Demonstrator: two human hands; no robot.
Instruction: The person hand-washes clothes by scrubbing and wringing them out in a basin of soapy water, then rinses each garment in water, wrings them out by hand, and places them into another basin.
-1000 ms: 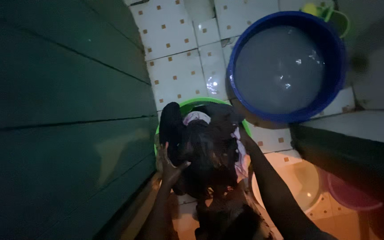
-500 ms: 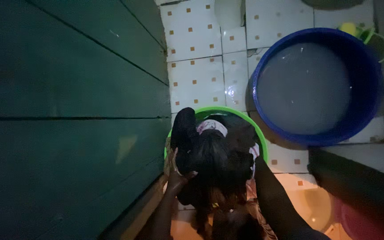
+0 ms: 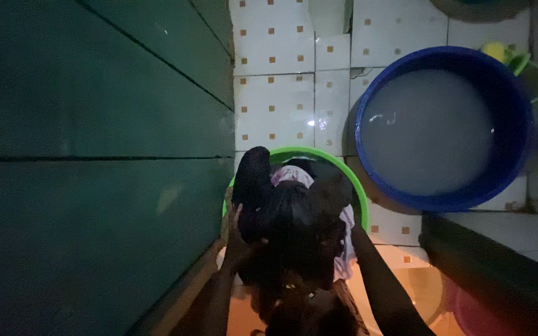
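Note:
A pile of dark wet clothes point(image 3: 291, 221), with a pale pink piece showing at its top, fills a green basin point(image 3: 319, 155) on the tiled floor. My left hand point(image 3: 238, 239) presses flat against the left side of the pile, fingers spread on the cloth. My right forearm point(image 3: 384, 286) reaches in from the lower right, and its hand is hidden behind the right side of the pile. The scene is very dim.
A large blue tub point(image 3: 443, 127) of cloudy water stands to the upper right, with a small green cup point(image 3: 521, 62) behind it. A dark green wall point(image 3: 94, 155) fills the left. A pale basin point(image 3: 421, 286) and a pink one point(image 3: 468, 311) sit lower right.
The view has shifted a little, so the basins sit lower than a second ago. My left hand has slid slightly on the pile's side; the clothes stay in the green basin.

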